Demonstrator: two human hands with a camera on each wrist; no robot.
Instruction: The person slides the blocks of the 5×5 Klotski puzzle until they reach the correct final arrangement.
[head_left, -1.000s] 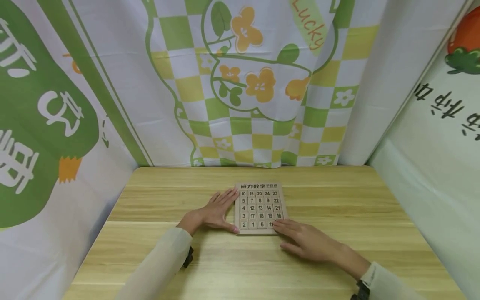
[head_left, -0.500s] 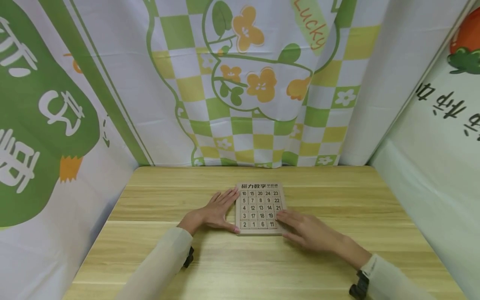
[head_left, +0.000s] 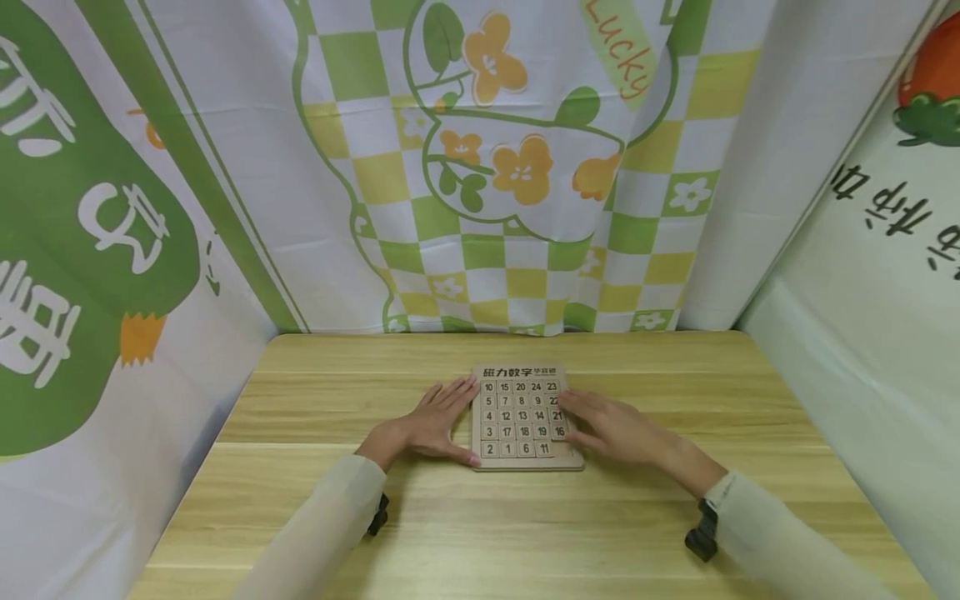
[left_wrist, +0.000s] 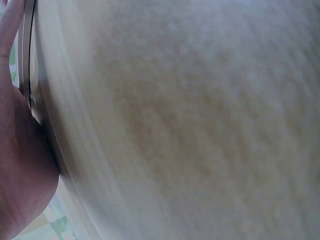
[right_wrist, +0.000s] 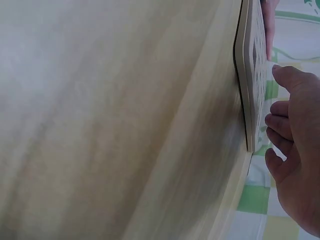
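Looks mid-shuffle: number slide puzzle [head_left: 522, 416] on the desk [head_left: 525, 542], near gap [head_left: 564, 450] at 5 o'clock probably wanting tile 11 [head_left: 544, 448] or tile 16 [head_left: 558, 432] nudged in, spread left hand [head_left: 426, 429] bracing 9 o'clock, loose right hand [head_left: 626, 429] gripping nothing at 3.

A pale wood-grain tabletop [head_left: 450, 533] spreads before me. Behind it hangs a white curtain [head_left: 708, 275] printed with green-and-yellow checks, orange flowers and "Lucky"; on my right, a white cloth [head_left: 855, 325] bears black characters and red fruit.
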